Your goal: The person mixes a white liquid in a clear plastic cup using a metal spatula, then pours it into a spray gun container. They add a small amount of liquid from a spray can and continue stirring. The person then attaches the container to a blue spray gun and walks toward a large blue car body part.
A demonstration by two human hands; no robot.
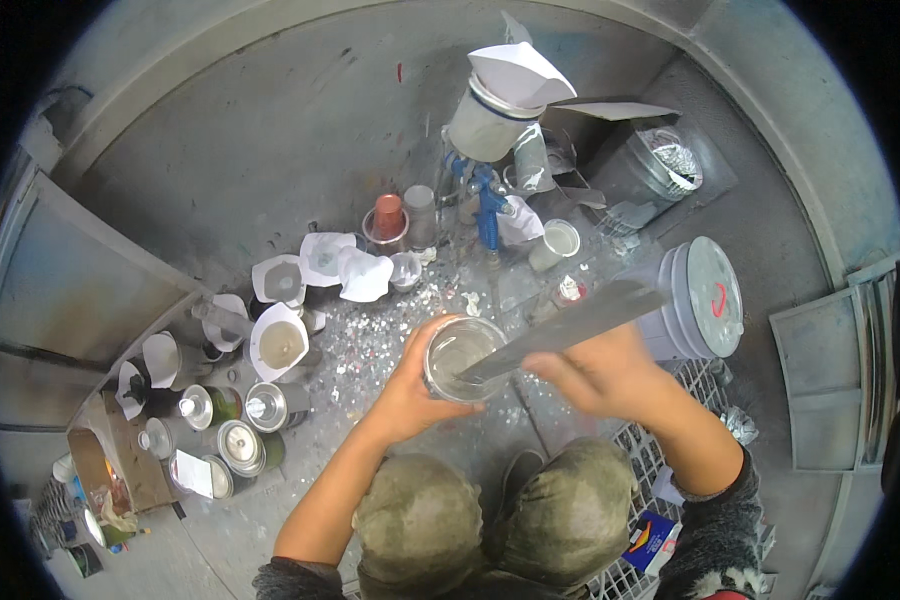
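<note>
Head view showed the left hand (410,385) wrapped around a clear cup (450,337) while the right hand (598,375) gripped a flat grey stick (575,327), its tip inside the cup.

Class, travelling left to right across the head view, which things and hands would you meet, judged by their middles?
Cardboard box → cluster of cans → left hand → clear cup → right hand → lidded bucket

The grey floor (235,540) bears a scatter of small pale flecks (362,330) around its middle. Toward its left edge stand round metal cans (242,446) with pale lids and an open brown cardboard box (148,462); toward its right edge, a pale lidded plastic bucket (678,303).
</note>
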